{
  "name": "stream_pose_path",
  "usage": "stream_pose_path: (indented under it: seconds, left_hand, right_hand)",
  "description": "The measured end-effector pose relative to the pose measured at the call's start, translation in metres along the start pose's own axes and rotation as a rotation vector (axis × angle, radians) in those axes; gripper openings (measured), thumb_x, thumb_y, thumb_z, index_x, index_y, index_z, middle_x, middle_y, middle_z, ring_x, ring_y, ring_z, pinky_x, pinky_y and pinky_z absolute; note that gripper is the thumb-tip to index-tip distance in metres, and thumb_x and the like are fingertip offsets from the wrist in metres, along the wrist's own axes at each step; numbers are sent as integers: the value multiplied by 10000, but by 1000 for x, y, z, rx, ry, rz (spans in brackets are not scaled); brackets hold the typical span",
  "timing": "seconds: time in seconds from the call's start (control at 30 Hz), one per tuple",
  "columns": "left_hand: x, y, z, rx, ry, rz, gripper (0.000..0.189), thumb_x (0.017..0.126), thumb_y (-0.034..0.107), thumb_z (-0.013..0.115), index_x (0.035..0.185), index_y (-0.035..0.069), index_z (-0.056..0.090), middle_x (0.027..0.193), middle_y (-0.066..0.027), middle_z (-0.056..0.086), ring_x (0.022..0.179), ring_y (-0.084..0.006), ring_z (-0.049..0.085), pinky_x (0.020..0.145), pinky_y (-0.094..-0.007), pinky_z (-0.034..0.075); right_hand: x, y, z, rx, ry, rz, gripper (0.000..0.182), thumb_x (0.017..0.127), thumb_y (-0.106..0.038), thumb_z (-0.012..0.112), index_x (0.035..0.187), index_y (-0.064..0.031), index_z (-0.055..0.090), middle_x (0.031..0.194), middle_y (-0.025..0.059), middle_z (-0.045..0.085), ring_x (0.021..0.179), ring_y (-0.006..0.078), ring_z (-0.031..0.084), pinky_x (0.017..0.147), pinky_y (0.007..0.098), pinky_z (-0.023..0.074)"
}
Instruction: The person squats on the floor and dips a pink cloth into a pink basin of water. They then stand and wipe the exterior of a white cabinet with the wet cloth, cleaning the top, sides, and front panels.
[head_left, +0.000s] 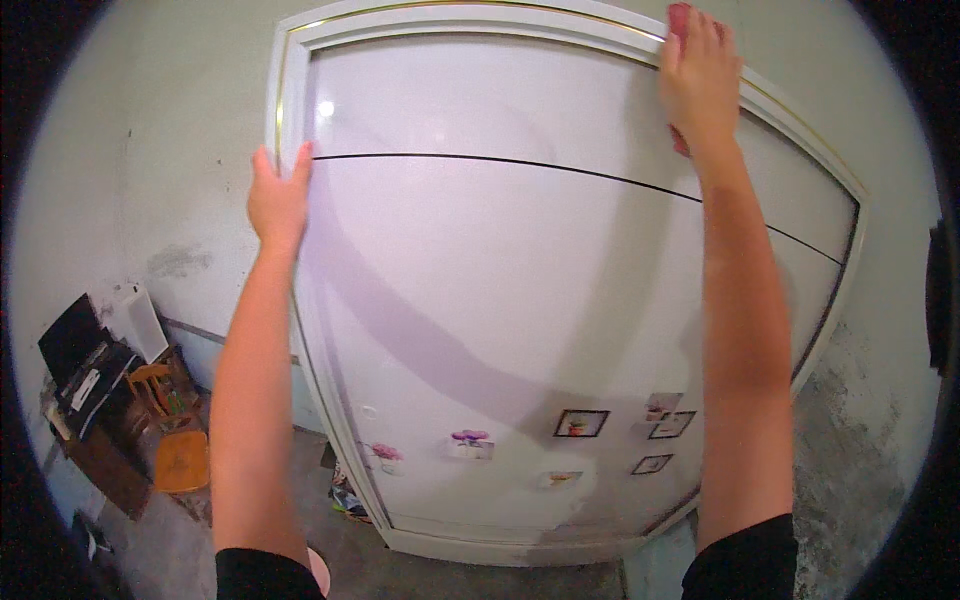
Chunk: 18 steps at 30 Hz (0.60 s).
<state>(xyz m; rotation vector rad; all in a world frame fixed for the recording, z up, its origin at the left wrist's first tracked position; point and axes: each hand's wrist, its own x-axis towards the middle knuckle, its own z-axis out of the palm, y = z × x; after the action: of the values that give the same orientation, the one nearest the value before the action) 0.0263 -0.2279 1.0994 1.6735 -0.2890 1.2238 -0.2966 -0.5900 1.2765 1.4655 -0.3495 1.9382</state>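
Note:
A large glossy white panel (480, 262) in a white frame (480, 16) with a thin gold line fills the middle of the view. My left hand (279, 199) grips the frame's left side, thumb on the inner side and fingers at the outer edge. At the top right of the frame, my right hand (703, 82) holds a red cloth (679, 21) against the frame's face. Part of the cloth hangs out below the palm; the rest is hidden under the fingers. A black line (480, 157) crosses the panel's upper part.
Flower-pot and picture-frame decorations (581, 424) are on the panel's lower part. At left stand a wooden chair (181, 459), a dark desk (109, 469), a black monitor (73, 337) and a white box-like object (142, 324). A pink round object (319, 574) is low by my left sleeve.

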Motion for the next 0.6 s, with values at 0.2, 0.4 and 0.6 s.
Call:
stream_pose_path:
  seconds: [0.2,0.4,0.6]
  left_hand:
    - [-7,1,0,-25,-49,-4,761,938,634,661,1387,42,500,1068,-213,710,913,-358,735,789,-471,572]
    - [-9,7,-9,-92,-84,-6,712,915,563,707,1338,30,499,1082,-263,724,991,-483,706,833,-538,543]
    - [-3,-1,-19,-163,-144,36,764,899,562,738,1341,4,458,1073,-200,703,952,-437,703,784,-519,552]
  right_hand:
    - [32,-210,11,245,-35,-80,540,1045,-291,474,1506,-9,468,1559,186,483,1481,375,394,1228,509,301]
    - [60,-397,52,442,16,-140,582,1023,-329,489,1519,-26,461,1593,153,462,1525,331,340,1259,491,246]
    - [78,-459,47,421,-35,-194,540,992,-301,528,1466,-44,507,1543,143,504,1503,305,366,1249,500,259]
